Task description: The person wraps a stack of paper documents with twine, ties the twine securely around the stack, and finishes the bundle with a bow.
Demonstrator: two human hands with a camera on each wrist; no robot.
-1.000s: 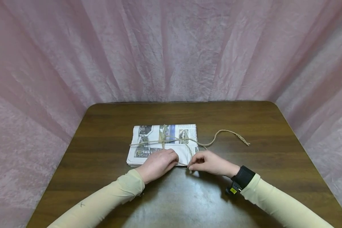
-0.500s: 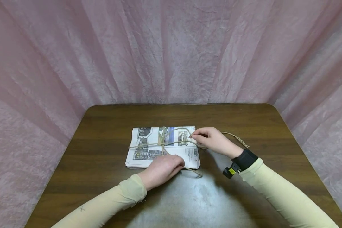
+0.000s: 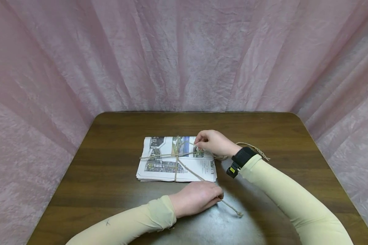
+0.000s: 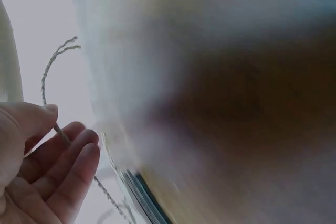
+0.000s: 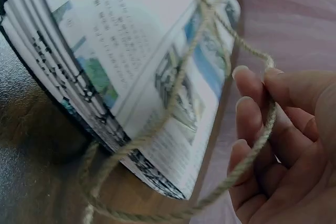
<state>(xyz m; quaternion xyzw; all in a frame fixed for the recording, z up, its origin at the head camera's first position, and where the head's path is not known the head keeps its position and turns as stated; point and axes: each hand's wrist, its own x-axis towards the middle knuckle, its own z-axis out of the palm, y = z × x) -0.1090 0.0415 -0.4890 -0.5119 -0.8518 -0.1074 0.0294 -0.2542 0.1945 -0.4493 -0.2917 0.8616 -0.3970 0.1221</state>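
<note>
Folded newspapers, a flat white stack with coloured and grey printed pictures, are lying near the middle of a dark brown wood-grain table. Tan twisted-fibre twine is crossing the top sheet in two directions, one strand running front to back, another side to side, meeting left of the stack's centre. Left hand is hanging just in front of the near edge, pinching one length of twine between thumb and fingers; that length is slanting out from the crossing, its frayed tip sticking out past the fingers over the table. Right hand is poised above the stack's far right part, grasping another length between thumb and forefinger, remaining fingers curving loosely; in the right wrist view, twine is sagging from this grip in a wide loop beside the stack's corner. More twine is trailing on the table beyond the right wrist. Pale yellow sleeves are covering both forearms; a black band is circling the right wrist. Pink crushed-fabric curtain is hanging in folds behind the table.
</note>
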